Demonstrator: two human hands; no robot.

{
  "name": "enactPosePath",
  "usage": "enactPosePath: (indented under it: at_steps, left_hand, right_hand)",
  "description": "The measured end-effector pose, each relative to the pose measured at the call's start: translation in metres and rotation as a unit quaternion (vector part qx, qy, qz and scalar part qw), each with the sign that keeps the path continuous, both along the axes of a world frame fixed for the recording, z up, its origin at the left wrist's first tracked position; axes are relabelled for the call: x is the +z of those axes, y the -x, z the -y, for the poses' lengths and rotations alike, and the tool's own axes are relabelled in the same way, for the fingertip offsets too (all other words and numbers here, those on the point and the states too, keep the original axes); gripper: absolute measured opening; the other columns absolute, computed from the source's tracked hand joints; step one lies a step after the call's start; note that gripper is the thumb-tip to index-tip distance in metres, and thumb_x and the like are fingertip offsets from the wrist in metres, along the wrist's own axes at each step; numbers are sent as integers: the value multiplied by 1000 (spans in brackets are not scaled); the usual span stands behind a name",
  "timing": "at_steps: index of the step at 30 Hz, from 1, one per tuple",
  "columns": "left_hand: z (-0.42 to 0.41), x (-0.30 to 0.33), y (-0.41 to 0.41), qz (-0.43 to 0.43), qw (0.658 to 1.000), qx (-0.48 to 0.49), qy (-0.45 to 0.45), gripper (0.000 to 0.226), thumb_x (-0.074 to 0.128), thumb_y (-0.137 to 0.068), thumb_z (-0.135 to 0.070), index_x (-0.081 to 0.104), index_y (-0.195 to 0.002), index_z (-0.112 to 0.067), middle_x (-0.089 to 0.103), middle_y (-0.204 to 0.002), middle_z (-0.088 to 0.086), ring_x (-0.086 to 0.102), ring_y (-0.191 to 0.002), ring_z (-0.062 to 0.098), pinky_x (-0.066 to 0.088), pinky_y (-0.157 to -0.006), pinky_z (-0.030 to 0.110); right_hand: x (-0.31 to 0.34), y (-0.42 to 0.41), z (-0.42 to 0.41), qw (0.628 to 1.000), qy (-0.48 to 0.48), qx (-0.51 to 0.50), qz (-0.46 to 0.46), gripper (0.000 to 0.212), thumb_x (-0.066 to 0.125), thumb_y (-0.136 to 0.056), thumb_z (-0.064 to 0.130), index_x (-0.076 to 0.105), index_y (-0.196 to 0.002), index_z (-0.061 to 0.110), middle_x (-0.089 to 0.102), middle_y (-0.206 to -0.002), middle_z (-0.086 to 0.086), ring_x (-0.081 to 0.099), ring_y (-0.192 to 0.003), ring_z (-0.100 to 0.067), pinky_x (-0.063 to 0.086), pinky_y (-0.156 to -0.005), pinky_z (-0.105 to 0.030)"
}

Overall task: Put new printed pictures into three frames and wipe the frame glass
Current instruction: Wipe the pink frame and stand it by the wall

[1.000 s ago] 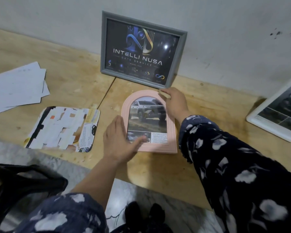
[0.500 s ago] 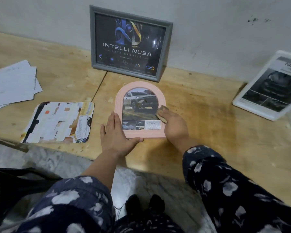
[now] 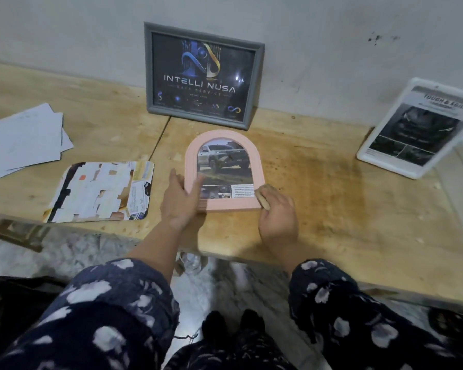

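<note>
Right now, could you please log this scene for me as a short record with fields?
surface: wooden table
in work: pink arched frame, lying flat, car print inside
left hand: open, steadying the frame's lower left edge
right hand: holds a small tan cloth at the frame's lower right corner
grey frame: upright against the wall, logo print
white frame: leaning at right, car print
left side: loose papers, a collage card

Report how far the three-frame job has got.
Done, by the look: all three hold prints. The grey frame and white frame lean against the wall.

In hand: the pink arched frame lies flat; the left hand steadies it, and the right hand presses a small cloth at its lower right corner.

Left: finishing this wipe. Whether the others were wiped cannot be told.
</note>
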State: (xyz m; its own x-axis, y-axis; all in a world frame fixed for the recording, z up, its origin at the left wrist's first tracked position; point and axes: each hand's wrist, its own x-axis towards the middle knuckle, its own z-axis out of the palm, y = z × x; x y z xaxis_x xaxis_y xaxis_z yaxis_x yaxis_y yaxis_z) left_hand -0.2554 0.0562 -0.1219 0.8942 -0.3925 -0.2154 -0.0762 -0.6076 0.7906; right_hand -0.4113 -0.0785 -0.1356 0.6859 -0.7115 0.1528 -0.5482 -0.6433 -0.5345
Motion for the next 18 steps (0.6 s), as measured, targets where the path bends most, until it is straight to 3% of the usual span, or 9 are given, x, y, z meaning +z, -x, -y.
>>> enactPosePath:
  at_steps: [2, 3, 6, 9, 11, 14, 16, 18]
  left_hand:
    - [-2, -2, -6, -74, 995, 43, 59, 79, 30, -93, -67, 9, -155, -22, 37, -152, 2, 35, -139, 28, 26, -113, 41]
    - [-2, -3, -10, -109, 990, 53, 79, 84, 26, -89, -74, 8, -155, -26, 35, -153, 1, 33, -141, 27, 22, -116, 42]
    - [-10, -24, -26, -195, 969, 87, 121, 120, 23, -48, -104, 14, -150, -42, 42, -149, -4, 40, -137, 24, 24, -114, 50]
    - [-13, -36, -37, -258, 956, 62, 122, 135, 23, -37, -107, 22, -151, -35, 52, -141, -10, 51, -127, 15, 28, -111, 41]
    - [-13, -24, -32, -270, 953, 48, 133, 139, 24, -37, -106, 21, -152, -28, 54, -138, -10, 52, -124, 13, 30, -106, 34]
    - [-16, -14, -30, -276, 953, 33, 120, 138, 20, -38, -105, 20, -153, -27, 52, -140, -10, 46, -130, 15, 26, -109, 36]
    - [-18, -11, -32, -270, 956, 21, 110, 137, 18, -41, -105, 22, -153, -25, 55, -137, -8, 49, -128, 17, 26, -113, 39]
    - [-22, -6, -31, -239, 965, 12, 104, 118, 15, -60, -96, 25, -152, -23, 59, -133, -5, 51, -125, 19, 28, -111, 40]
  right_hand:
    - [-7, -4, -10, 997, 5, 38, -67, 60, 42, -80, -5, 52, -135, 15, 42, -148, -6, 37, -135, -28, 31, -112, -36]
    - [-9, -6, -15, 994, 7, 46, -103, 61, 38, -84, -2, 43, -141, 19, 31, -155, -6, 26, -142, -25, 28, -115, -39]
    - [-9, -16, -35, 979, 0, 93, -184, 64, 20, -90, 4, 17, -152, 18, 3, -161, -9, 2, -149, -22, 7, -121, -36]
    - [0, -34, -58, 960, 29, 153, -232, 65, 23, -92, 1, 5, -153, 15, -7, -161, -10, -6, -148, -23, -2, -121, -33]
    - [3, -46, -66, 951, 54, 169, -255, 61, 23, -96, 4, 2, -152, 14, -7, -161, -10, -6, -148, -23, 0, -121, -33]
    - [6, -58, -79, 942, 61, 204, -260, 62, 28, -95, 4, 7, -152, 15, -1, -161, -8, -2, -149, -23, 4, -120, -32]
    - [8, -63, -85, 949, 47, 250, -185, 61, 34, -92, 0, 24, -150, 14, 17, -159, -9, 12, -148, -22, 10, -119, -30]
    - [13, -66, -77, 961, 5, 259, -99, 53, 41, -89, -1, 47, -139, 15, 45, -146, -6, 38, -138, -22, 25, -114, -29]
